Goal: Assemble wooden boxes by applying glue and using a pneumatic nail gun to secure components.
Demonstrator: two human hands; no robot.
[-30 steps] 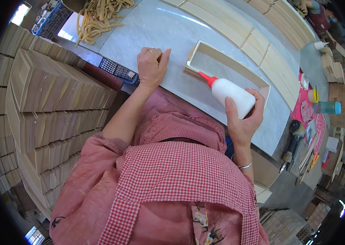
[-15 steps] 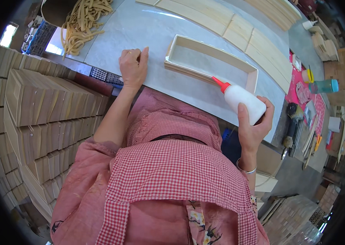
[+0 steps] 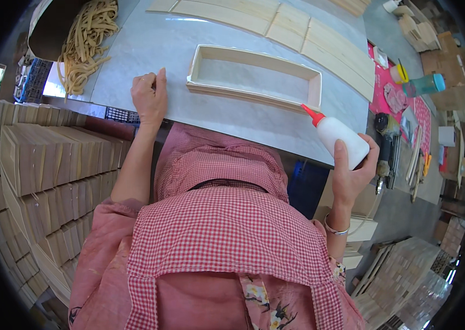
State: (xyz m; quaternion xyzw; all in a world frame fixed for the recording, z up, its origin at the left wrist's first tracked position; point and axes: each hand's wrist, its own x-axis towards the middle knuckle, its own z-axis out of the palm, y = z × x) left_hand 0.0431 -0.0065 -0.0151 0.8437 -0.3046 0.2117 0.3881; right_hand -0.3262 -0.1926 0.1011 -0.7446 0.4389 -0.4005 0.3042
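Observation:
On the pale table lies a long, shallow rectangular frame of thin light wood (image 3: 243,94), its long side toward me. White glue-like traces show along its rim. My right hand (image 3: 353,170) grips a white squeeze bottle (image 3: 342,137) with a red pointed nozzle, tilted so that the tip is at the frame's near right corner. Whether the tip touches the wood I cannot tell. To the left of the frame, my left hand (image 3: 150,99) rests at the table's front edge, fingers curled and thumb up, apart from the frame. Nothing shows in it.
Flat wooden strips (image 3: 287,27) lie along the table's far side. A heap of tan bands (image 3: 86,47) sits at the far left by a dark container (image 3: 53,30). Stacked wooden frames (image 3: 51,159) rise at my left. A teal-lidded jar (image 3: 427,85) stands at right.
The bottle's nozzle has moved right along the frame's near side to its right corner. My left hand keeps its curled pose; the whole view has shifted somewhat.

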